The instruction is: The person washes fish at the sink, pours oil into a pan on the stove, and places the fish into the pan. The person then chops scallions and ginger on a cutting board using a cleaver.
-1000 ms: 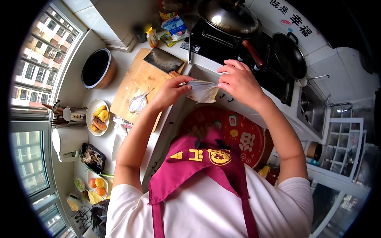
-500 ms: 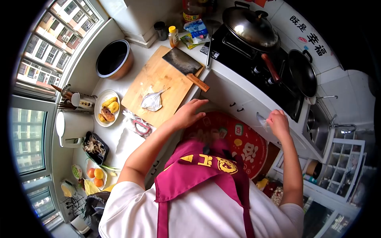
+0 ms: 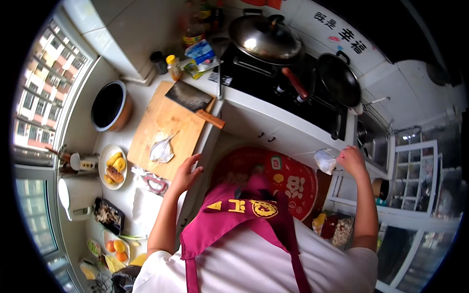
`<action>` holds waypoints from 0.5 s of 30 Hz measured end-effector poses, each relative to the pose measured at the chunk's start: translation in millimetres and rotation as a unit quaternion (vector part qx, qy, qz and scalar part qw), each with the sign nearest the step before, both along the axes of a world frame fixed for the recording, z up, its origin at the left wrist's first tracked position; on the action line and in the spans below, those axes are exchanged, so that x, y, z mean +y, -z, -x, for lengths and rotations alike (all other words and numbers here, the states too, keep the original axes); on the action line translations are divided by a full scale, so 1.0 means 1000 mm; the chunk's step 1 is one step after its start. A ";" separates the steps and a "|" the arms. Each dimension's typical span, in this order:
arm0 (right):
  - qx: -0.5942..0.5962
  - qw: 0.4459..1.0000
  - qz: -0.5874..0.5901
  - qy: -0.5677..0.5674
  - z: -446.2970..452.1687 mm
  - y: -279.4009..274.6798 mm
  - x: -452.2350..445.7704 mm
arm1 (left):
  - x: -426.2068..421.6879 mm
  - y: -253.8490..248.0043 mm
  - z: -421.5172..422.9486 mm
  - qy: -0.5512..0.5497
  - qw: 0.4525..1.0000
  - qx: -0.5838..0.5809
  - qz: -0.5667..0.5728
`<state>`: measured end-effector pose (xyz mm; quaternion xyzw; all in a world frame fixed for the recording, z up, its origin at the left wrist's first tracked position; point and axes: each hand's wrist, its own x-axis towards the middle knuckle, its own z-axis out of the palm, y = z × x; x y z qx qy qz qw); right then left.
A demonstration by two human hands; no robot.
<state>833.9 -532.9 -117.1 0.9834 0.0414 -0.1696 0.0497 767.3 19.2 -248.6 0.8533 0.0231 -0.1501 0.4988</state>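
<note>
In my right hand [image 3: 350,159], out over the floor at the right, hangs a clear, whitish plastic bag [image 3: 325,161]. The fingers pinch it at one end. My left hand [image 3: 186,173] is beside the lower right edge of the wooden cutting board [image 3: 188,129], fingers apart and holding nothing. A whitish, bulb-shaped item with a thin stem [image 3: 161,150] lies on the board. Across the board's top rests a cleaver [image 3: 188,96], its wooden handle sticking out past the board's edge.
A lidded wok [image 3: 266,39] and an empty black pan [image 3: 339,79] are on the stove. Left on the counter are a large pot [image 3: 112,105], a plate of yellow food [image 3: 102,166], a black tray [image 3: 108,215] and fruit. A sink [image 3: 376,136] is at the right.
My right hand has moved away to the right and down with the plastic bag. My left hand let go of it and moved down and left. The view has shifted.
</note>
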 end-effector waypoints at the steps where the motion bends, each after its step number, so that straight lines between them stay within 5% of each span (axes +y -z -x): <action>1: 0.008 0.999 0.024 0.020 0.001 -0.004 -0.013 | -0.003 0.008 -0.001 -0.005 1.000 0.013 0.009; 7: 0.003 0.980 0.132 0.147 -0.026 -0.066 -0.097 | -0.052 0.006 -0.028 0.044 0.999 0.004 0.007; 11: -0.090 0.976 0.055 0.188 -0.082 -0.091 -0.149 | -0.090 0.002 -0.052 0.077 0.996 -0.031 -0.020; 13: -0.194 0.973 0.056 0.114 -0.118 -0.083 -0.167 | -0.112 -0.007 -0.061 0.083 0.995 -0.036 -0.028; 15: -0.167 0.969 0.021 0.181 -0.162 -0.080 -0.160 | -0.133 -0.010 -0.066 0.089 0.994 -0.040 -0.045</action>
